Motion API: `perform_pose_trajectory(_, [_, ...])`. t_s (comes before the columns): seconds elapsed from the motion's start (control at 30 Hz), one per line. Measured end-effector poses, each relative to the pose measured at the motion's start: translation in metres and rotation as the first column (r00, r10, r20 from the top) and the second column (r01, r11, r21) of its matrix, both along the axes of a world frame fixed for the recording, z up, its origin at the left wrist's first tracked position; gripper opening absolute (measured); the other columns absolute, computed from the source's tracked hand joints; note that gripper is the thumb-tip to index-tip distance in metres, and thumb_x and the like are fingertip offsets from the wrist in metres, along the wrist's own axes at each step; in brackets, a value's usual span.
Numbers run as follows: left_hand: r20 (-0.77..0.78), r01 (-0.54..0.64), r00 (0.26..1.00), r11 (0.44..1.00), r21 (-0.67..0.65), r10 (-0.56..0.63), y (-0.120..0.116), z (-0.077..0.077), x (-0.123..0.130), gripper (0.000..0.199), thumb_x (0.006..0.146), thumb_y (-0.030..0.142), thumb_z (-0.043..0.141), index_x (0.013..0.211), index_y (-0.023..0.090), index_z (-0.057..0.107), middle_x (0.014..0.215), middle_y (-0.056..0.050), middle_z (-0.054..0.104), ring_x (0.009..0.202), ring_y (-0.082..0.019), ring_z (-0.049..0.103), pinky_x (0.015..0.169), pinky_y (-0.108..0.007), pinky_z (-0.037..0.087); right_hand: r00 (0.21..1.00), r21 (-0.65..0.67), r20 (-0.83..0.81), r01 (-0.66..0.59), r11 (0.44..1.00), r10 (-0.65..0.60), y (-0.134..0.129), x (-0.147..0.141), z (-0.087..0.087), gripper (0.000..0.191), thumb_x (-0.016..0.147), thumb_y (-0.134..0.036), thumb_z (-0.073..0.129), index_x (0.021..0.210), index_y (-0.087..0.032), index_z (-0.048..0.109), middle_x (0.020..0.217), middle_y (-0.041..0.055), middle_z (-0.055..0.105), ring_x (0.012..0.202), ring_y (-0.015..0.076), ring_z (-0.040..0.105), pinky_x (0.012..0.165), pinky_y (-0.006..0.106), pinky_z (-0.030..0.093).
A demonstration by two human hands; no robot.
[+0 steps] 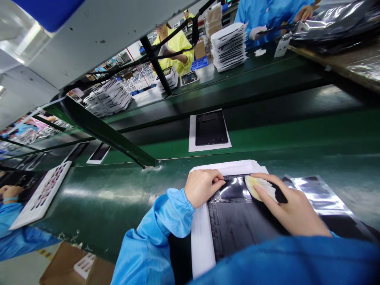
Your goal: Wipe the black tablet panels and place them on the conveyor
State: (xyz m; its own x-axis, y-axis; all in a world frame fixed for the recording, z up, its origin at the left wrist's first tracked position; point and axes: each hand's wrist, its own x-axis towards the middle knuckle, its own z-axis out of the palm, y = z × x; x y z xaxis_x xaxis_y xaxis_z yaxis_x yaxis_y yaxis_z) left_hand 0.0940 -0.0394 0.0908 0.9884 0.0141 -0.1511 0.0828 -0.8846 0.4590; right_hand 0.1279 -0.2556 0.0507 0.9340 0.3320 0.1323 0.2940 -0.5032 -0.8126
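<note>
A black tablet housing (237,223), with thin parts along its edges, lies on white foam sheeting (202,245) on the green bench in front of me. My left hand (204,185) rests at its upper left corner, fingers curled and thumb pressed to the forefinger; whatever they pinch is hidden. In my right hand (293,209) is a crumpled white and yellowish wiping cloth (255,187), held against the upper right part of the housing. A shiny dark strip (234,188) shows between the two hands. My sleeve covers the lower end of the housing.
Beyond the bench, a tablet (211,127) lies on a white sheet on the conveyor. Clear plastic film (323,198) lies to my right. A white board (44,194) and a co-worker's hand (11,193) are at left. A green metal post (109,138) slants down to the bench.
</note>
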Motion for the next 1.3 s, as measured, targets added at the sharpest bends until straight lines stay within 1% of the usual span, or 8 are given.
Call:
perform_pose_trajectory(0.27, [0.044,0.107,0.992,0.977,0.186,-0.117,-0.006,0.001,-0.002,0.013,0.087,0.031,0.061,0.09,0.024,0.07,0.084,0.001,0.072,0.077,-0.016,0.063,0.059,-0.027,0.039,1.0,0.02,-0.015,0.016,1.0,-0.016,0.002,-0.001,0.003,0.034,0.078,-0.053,0.049,0.097,-0.03,0.064,0.086,0.0019,0.076,0.042,0.0178,0.058,0.043,0.03,0.047])
perform_pose_trajectory(0.5, [0.172,0.181,0.937,0.844,0.504,-0.303,-0.009,0.004,-0.009,0.013,0.089,0.03,0.061,0.096,0.021,0.068,0.091,-0.005,0.07,0.082,-0.022,0.062,0.053,-0.033,0.041,1.0,0.03,-0.005,0.011,0.999,-0.011,0.003,-0.001,0.004,0.031,0.08,-0.051,0.049,0.097,-0.029,0.063,0.081,0.0003,0.075,0.046,0.0189,0.061,0.045,0.03,0.048])
perform_pose_trajectory(0.6, [0.232,0.333,0.832,0.788,0.518,-0.504,0.001,-0.005,-0.021,0.021,0.095,0.021,0.048,0.104,0.021,0.068,0.106,-0.003,0.071,0.089,-0.019,0.062,0.065,-0.031,0.047,1.0,0.039,-0.01,0.003,0.999,-0.002,0.003,-0.001,0.001,0.03,0.081,-0.05,0.049,0.099,-0.03,0.062,0.078,-0.0005,0.074,0.043,0.0186,0.059,0.044,0.03,0.046])
perform_pose_trajectory(0.67, [0.299,0.364,0.768,0.77,0.523,-0.566,0.009,-0.012,-0.029,0.028,0.097,0.018,0.042,0.114,0.018,0.065,0.117,-0.003,0.068,0.097,-0.018,0.061,0.073,-0.029,0.049,1.0,0.038,-0.007,0.006,0.999,-0.005,0.003,-0.001,0.0,0.031,0.081,-0.05,0.049,0.099,-0.029,0.062,0.073,-0.0008,0.073,0.042,0.0185,0.058,0.043,0.03,0.045])
perform_pose_trajectory(0.87, [0.352,0.289,0.763,0.773,0.564,-0.542,0.014,-0.023,-0.037,0.031,0.099,0.02,0.04,0.12,0.019,0.063,0.124,-0.001,0.065,0.106,-0.017,0.06,0.085,-0.028,0.049,0.999,-0.012,0.031,0.035,0.999,-0.034,0.005,-0.002,0.001,0.033,0.081,-0.052,0.047,0.098,-0.028,0.062,0.065,-0.0016,0.071,0.038,0.0177,0.055,0.041,0.029,0.042])
perform_pose_trajectory(1.13, [0.321,0.437,0.714,0.754,0.49,-0.622,0.021,-0.018,-0.047,0.038,0.095,0.013,0.042,0.119,0.03,0.064,0.128,0.008,0.062,0.117,-0.018,0.055,0.094,-0.031,0.048,0.996,-0.124,0.068,0.073,0.99,-0.065,0.007,-0.003,0.01,0.036,0.082,-0.052,0.044,0.099,-0.027,0.062,0.05,-0.0041,0.062,0.033,0.0184,0.051,0.042,0.029,0.04])
perform_pose_trajectory(1.23, [0.363,0.421,0.71,0.776,0.469,-0.604,0.022,-0.02,-0.052,0.037,0.093,0.011,0.043,0.116,0.03,0.065,0.125,0.007,0.064,0.115,-0.019,0.056,0.093,-0.033,0.048,0.994,-0.166,0.108,0.023,0.986,-0.005,0.023,-0.005,0.012,0.036,0.085,-0.049,0.042,0.105,-0.025,0.061,0.045,-0.0056,0.056,0.037,0.0198,0.055,0.044,0.028,0.039])
perform_pose_trajectory(1.3, [0.408,0.405,0.696,0.792,0.456,-0.591,0.022,-0.022,-0.052,0.034,0.095,0.013,0.043,0.113,0.028,0.067,0.121,0.006,0.067,0.111,-0.018,0.058,0.091,-0.033,0.049,0.989,-0.176,0.109,-0.076,0.981,0.096,0.037,-0.008,0.011,0.035,0.088,-0.047,0.04,0.106,-0.025,0.06,0.052,-0.0038,0.062,0.045,0.0204,0.061,0.048,0.028,0.041])
